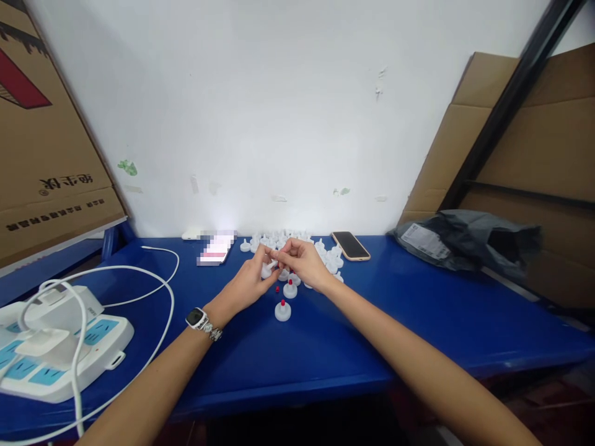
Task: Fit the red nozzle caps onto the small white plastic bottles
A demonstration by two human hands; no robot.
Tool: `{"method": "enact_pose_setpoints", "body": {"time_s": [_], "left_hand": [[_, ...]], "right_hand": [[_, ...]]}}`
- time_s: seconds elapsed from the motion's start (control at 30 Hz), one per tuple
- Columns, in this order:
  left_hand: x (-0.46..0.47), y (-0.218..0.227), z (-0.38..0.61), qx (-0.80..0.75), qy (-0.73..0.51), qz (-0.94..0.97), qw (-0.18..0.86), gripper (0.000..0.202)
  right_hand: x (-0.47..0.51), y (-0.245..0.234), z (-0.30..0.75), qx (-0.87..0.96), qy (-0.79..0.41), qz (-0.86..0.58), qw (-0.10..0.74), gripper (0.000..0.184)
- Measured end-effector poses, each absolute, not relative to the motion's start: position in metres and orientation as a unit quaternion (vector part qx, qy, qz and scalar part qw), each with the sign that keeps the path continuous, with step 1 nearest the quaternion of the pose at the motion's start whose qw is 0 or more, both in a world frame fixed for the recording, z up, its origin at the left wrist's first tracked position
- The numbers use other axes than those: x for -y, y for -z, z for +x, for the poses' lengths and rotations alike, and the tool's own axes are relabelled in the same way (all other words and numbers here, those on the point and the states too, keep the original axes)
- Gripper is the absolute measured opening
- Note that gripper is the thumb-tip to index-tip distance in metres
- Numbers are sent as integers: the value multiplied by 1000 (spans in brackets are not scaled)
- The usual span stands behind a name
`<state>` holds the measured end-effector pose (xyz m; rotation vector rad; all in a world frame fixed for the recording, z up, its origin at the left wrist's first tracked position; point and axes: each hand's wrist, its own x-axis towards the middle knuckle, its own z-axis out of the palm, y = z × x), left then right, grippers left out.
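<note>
My left hand (pixel 255 274) is closed on a white nozzle cap (pixel 268 270), a round base with a narrow spout, which it holds tilted. Against it, the fingers of my right hand (pixel 300 260) are pinched together at the spout's tip; what they grip is too small and covered to make out. Just below my hands stand a white nozzle cap with a red tip (pixel 290 289) and, nearer me, another red-tipped nozzle cap (pixel 282 311). A loose small red tip cap (pixel 277 289) lies beside them. Many white nozzle caps (pixel 333 258) are heaped behind my hands, partly hidden by them.
The blue table (pixel 367 334) meets a white wall. Two phones lie at the back, one lit phone (pixel 216 248) and one dark phone (pixel 351 245). A power strip (pixel 69 353) with looping white cables sits left; a grey plastic bag (pixel 465 241) lies right. Cardboard (pixel 51 142) flanks the table.
</note>
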<state>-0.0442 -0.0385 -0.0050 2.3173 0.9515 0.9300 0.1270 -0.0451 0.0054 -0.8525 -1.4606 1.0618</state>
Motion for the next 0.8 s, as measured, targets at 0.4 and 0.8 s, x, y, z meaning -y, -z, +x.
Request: {"method": "enact_pose_setpoints", "body": {"time_s": [0.4,0.8], "left_hand": [[44,2,-42,-361,-356,825,250,25],[43,0,-43,-383,-311,856,152,12]], "right_hand": [[54,-7,121,604,-448,-346,561,42],[55,-10,123,619,-451,-335,548,41]]}}
